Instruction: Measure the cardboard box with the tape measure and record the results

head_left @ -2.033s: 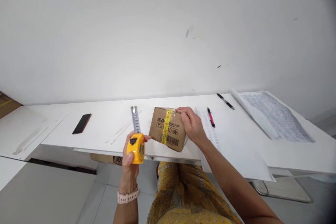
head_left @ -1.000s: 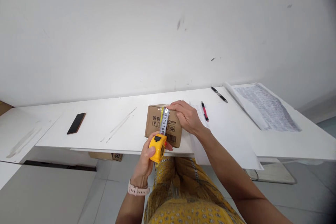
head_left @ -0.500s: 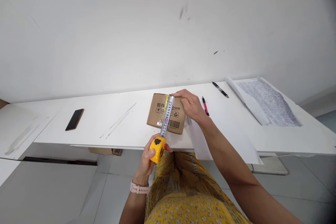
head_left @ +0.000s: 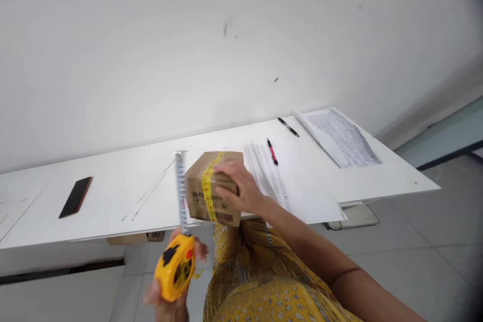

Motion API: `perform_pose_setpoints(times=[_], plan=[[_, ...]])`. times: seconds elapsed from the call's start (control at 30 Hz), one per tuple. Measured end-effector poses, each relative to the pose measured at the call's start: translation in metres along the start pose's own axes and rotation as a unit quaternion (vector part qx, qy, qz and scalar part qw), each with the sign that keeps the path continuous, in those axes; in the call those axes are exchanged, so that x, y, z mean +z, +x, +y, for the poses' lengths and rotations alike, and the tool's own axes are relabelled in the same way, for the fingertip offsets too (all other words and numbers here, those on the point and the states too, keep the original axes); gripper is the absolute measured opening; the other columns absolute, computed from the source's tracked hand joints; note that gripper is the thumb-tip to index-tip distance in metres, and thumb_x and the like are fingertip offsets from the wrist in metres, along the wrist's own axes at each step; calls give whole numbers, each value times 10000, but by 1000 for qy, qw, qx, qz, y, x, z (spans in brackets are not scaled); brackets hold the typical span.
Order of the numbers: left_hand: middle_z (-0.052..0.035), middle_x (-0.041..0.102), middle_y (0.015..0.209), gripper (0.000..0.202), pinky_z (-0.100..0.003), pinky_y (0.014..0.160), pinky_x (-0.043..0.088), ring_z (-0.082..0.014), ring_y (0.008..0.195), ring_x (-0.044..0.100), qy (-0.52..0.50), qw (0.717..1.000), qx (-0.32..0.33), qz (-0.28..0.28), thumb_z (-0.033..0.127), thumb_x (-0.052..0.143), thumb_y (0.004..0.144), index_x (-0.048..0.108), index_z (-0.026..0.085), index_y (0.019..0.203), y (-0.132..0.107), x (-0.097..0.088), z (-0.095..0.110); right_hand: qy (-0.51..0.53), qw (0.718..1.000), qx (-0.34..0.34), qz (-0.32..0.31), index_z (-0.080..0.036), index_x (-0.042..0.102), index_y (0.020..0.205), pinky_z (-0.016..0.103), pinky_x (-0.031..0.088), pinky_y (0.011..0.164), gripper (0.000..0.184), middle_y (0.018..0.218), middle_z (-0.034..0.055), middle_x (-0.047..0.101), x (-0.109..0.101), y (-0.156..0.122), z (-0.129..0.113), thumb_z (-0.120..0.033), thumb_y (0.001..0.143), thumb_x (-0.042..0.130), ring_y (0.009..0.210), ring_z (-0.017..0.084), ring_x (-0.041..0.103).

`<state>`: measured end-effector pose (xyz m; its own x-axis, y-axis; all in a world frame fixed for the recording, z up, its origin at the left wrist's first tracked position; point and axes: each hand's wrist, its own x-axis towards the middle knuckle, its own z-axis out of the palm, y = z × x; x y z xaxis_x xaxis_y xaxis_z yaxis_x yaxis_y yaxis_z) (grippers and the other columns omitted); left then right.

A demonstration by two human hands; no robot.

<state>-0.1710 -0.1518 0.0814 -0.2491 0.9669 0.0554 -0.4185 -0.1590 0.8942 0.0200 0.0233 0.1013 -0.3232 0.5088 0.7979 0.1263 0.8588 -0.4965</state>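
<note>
A small brown cardboard box [head_left: 206,196] with a yellow tape band is tilted up near the front edge of the white table [head_left: 124,186]. My right hand [head_left: 236,188] grips the box by its right side and top. My left hand [head_left: 171,292], blurred at the bottom of the view, is closed on a yellow tape measure [head_left: 175,271]. Its metal blade [head_left: 181,188] sticks out upward, just left of the box and apart from it.
A black phone [head_left: 75,196] lies on the table at the left. Printed sheets [head_left: 279,181] with a red pen [head_left: 272,152] lie right of the box. Farther right are a black pen [head_left: 289,127] and a folded printed sheet [head_left: 337,136]. A wall stands behind the table.
The blade lay across the box top with my right hand pinning its tip; now my left hand has drawn the tape measure left off the box, and my right hand has lifted and tilted the box.
</note>
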Motion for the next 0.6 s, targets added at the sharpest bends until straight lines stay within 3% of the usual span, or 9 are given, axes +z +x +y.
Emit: perform_pose_setpoints(times=[0.13,0.2,0.27,0.33,0.43,0.53,0.6], plan=[[-12,561,594,860,-384,550,442,-181,467,479,41,994,73,73,863,688,372,675,188,905,0,-18,10,-35,989,-112,-87,-247,601,1184,432,443,992,269,1101,88,682,40,-17,3,-289,923,552,1095,224,583],[-12,569,596,846,-371,529,435,-175,446,473,57,994,74,56,865,672,409,681,203,935,-1,-17,9,-34,986,-95,-129,-260,624,1143,442,421,1021,230,1124,85,684,52,-17,7,-322,940,535,1128,225,572],[-35,615,673,835,-353,520,429,-187,475,503,71,996,48,-2,834,663,492,667,226,1064,-5,-13,5,8,993,-27,-110,-248,608,1182,441,427,1014,281,1155,98,672,51,-12,5,-380,964,490,1138,229,571],[-72,650,801,838,-344,539,433,-207,548,546,86,993,-3,-78,784,662,567,619,234,1199,-12,-7,0,85,992,78,-41,-226,556,1271,411,471,954,391,1128,100,663,35,-5,-2,-449,997,388,1083,220,595],[-100,637,937,867,-320,577,422,-199,632,553,100,977,-94,-166,735,669,643,532,226,1331,-20,3,-8,176,958,220,46,-223,540,1305,338,517,761,506,921,54,639,-6,-1,-18,-514,1020,241,847,187,616],[-107,613,1004,865,-295,617,394,-192,713,537,119,950,-183,-223,709,689,678,485,223,1363,-18,16,-15,171,941,282,78,-228,673,1034,295,462,618,471,730,18,551,-44,-14,-30,-517,1012,302,675,164,542],[-105,606,1036,888,-289,640,387,-197,756,535,132,932,-217,-259,695,709,674,438,241,1388,-11,27,-19,151,938,300,85,-229,674,887,284,424,571,446,671,7,510,-57,-29,-35,-482,1014,329,619,154,502]])
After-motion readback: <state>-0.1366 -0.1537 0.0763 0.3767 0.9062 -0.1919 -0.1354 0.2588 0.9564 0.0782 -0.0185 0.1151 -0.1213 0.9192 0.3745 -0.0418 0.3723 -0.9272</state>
